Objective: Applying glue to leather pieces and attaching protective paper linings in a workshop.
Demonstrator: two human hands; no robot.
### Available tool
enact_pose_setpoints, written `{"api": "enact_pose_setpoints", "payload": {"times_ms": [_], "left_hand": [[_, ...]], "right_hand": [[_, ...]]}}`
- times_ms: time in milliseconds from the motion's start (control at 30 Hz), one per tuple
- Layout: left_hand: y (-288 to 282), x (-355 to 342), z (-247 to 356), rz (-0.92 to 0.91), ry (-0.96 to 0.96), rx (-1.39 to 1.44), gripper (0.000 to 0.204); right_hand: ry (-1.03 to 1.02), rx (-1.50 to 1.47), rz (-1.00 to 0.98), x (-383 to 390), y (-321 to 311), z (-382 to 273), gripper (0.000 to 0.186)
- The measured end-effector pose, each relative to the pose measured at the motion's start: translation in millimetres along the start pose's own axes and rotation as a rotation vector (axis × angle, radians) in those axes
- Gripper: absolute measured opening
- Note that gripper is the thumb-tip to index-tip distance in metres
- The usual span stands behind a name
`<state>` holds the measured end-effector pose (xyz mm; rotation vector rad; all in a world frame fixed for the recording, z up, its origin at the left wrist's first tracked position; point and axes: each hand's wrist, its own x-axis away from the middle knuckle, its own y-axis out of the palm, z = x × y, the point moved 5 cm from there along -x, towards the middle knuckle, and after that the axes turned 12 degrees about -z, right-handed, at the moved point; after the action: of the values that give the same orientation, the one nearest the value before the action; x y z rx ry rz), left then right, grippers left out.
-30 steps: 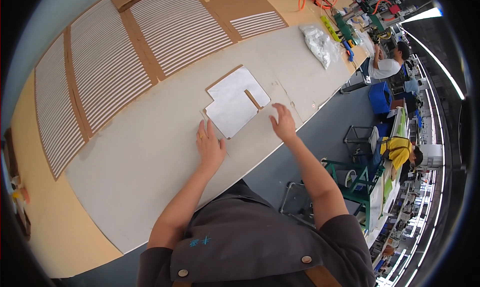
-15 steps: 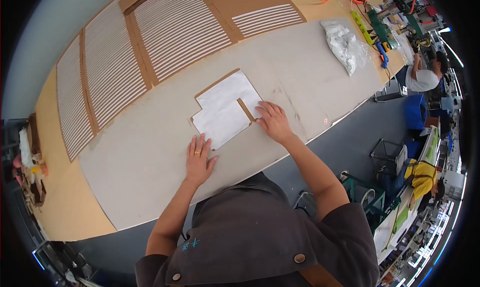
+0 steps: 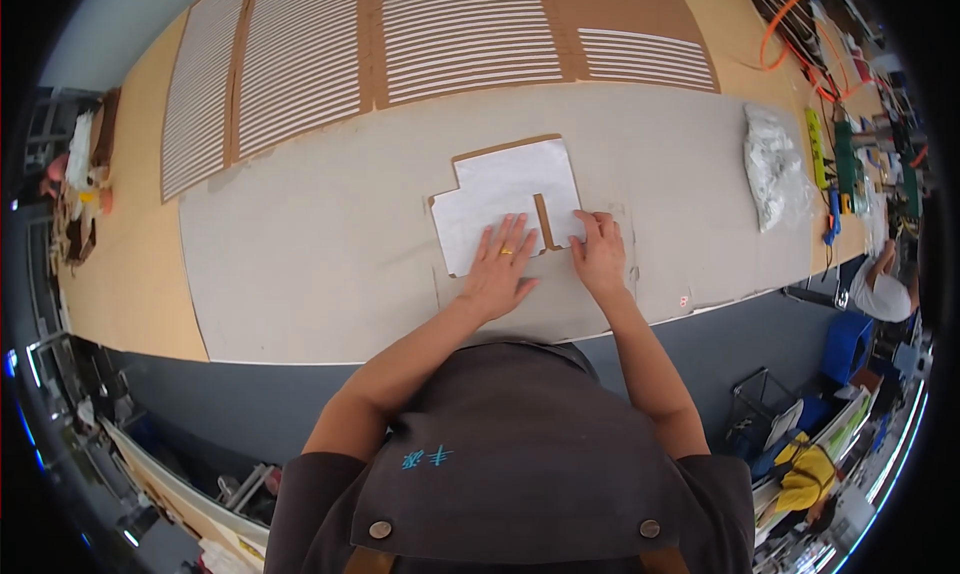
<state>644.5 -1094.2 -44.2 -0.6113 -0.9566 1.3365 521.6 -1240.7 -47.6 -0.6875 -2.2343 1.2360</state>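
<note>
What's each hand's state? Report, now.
Left hand: open, spread over the white sheet.
Right hand: partly curled at the sheet's right edge; whether it grips cannot be told.

Smooth white paper (image 3: 500, 196) borders brown card (image 3: 543, 219), both matt. A dull grey cover (image 3: 300, 254) lies on the smooth bench (image 3: 130, 264); the bag (image 3: 772, 174) is glossy, crinkled plastic, the apron (image 3: 520, 474) matt cloth with shiny metal studs (image 3: 650, 528).

The person is wearing a dark grey apron (image 3: 520, 414) over a dark short-sleeved top (image 3: 312, 489). Turquoise lettering (image 3: 428, 458) is showing at the bib's nine o'clock; round metallic studs (image 3: 380, 529) are sitting at eight and four, with brown straps (image 3: 370, 561) adjoining. A gold-coloured ring (image 3: 507, 251) is circling a finger of the left hand (image 3: 492, 279).
</note>
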Motion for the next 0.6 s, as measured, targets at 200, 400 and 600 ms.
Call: {"api": "enact_pose_setpoints", "payload": {"times_ms": [200,400,600], "left_hand": [[8,-6,1,0.06,-0.058,0.091,0.084],[5,-9,-3,0.034,-0.037,0.11,0.08],[1,-9,-5,-0.025,-0.042,0.067,0.079]], "right_hand": [[-0.144,0.048,-0.073,-64,-19,-18,0.048],[-0.232,0.139,-0.145,-106,-12,-16,0.05],[-0.097,-0.042,0.045,-103,-20,-8,0.05]]}}
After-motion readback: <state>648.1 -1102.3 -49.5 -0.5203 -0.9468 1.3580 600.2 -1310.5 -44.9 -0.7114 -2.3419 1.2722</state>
